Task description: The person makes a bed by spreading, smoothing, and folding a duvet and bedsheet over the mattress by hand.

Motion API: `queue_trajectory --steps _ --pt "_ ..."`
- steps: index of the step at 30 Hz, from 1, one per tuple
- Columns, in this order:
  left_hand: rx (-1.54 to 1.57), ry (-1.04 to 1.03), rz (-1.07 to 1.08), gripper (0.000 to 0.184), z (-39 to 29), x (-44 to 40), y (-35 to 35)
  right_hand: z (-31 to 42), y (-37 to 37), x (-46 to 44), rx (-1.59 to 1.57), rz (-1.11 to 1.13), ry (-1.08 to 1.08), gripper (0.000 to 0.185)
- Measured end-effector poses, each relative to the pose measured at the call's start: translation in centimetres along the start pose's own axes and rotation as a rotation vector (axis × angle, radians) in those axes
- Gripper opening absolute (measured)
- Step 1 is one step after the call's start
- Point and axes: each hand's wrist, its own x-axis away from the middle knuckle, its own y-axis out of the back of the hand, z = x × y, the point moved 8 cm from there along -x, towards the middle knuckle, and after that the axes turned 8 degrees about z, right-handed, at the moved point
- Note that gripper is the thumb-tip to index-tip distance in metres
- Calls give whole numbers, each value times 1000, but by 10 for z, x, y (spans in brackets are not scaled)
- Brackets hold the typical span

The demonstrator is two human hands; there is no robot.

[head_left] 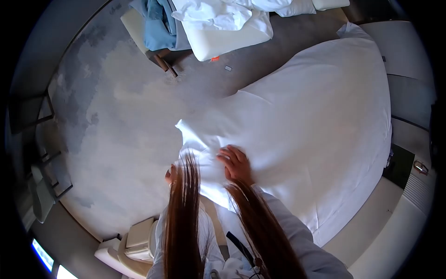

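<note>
A white sheet covers a large bed that fills the middle and right of the head view. My right hand rests on the sheet near its close corner, palm down, with the fingers a little bent and apart. The fabric is creased around it. My left hand is at the sheet's left edge, low beside the corner. Long strands of hair hang in front of it, so whether its fingers hold the cloth is hidden. A pointed corner of the sheet sticks out just beyond both hands.
White bedding and a blue cloth are piled on furniture at the top. A small white item lies on the patterned carpet. A beige chair stands at lower left, a metallic object at far right.
</note>
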Motion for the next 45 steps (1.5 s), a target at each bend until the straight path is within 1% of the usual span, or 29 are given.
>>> queue_trajectory --steps 3,6,9,11,12,13,14,15,16,17,18,20,21,22,23,24,25,27,30,31,32,33,34,35,37,38,42,44,45 --pt "69 -26 36 27 -35 7 34 14 5 -8 -21 21 -15 31" --pt "151 -89 63 28 -87 0 69 28 -6 -20 25 194 -61 31" --pt "246 -143 40 30 -153 -6 82 39 -59 -28 132 341 64 30" --pt "164 -176 -94 29 -234 63 -4 43 -113 -27 276 683 56 24" --pt "240 -175 -48 27 -242 62 -20 45 -126 -30 271 668 36 24" --pt "314 -173 -6 26 -251 62 -30 45 -154 -21 313 907 -29 22" --pt "398 -196 250 23 -247 50 -43 50 -176 -6 348 1147 -91 20" --pt "406 -151 839 18 -237 41 -68 60 -174 -5 334 1039 -153 17" --pt "390 42 604 17 -220 44 -78 60 -184 -4 90 1053 -290 19" --pt "316 144 589 15 -200 54 -92 62 -198 7 -162 1070 -427 20" --pt "-581 -263 776 9 -196 43 -95 72 -197 9 -174 1083 -445 20" --pt "-730 -163 787 29 -196 88 -132 79 -172 -15 -474 746 -467 22" --pt "-526 48 699 25 -199 102 -142 78 -154 -24 -475 624 -501 21" --pt "-271 239 559 22 -204 121 -152 81 -126 -40 -653 474 -328 21" --pt "-34 378 383 19 -209 141 -163 74 -97 -46 -948 174 -319 22" --pt "454 413 976 12 -210 125 -182 88 -42 -75 -981 195 -471 22" --pt "447 461 1015 12 -212 145 -194 95 -1 -88 -1284 -5 -678 20" --pt "397 362 738 8 -252 165 -223 98 67 -104 -1138 -242 -882 21" --pt "312 113 312 10 -343 199 -241 116 131 -125 -1109 -279 -724 22" --pt "304 88 343 10 -349 186 -250 122 145 -127 -1120 -302 -690 22" --pt "207 43 476 9 -360 186 -274 133 153 -129 -1095 -198 -605 22" --pt "288 76 562 8 -363 185 -291 142 159 -131 -1063 -99 -517 21" --pt "366 115 647 7 -377 209 -318 146 163 -124 -1111 -83 -504 22" --pt "349 50 619 6 -401 254 -342 149 163 -117 -1155 -70 -482 22" --pt "185 -10 567 6 -423 304 -381 154 178 -98 -1240 -179 -478 23" --pt "68 5 711 8 -422 307 -403 153 187 -85 -1268 -270 -491 23" --pt "-173 195 889 10 -382 273 -469 124 204 -38 -1439 -684 -578 24" --pt "-332 261 800 9 -363 279 -494 97 215 -18 -1675 -862 -506 27" --pt "-411 248 699 10 -358 290 -502 84 226 -5 -1596 -976 -510 29"
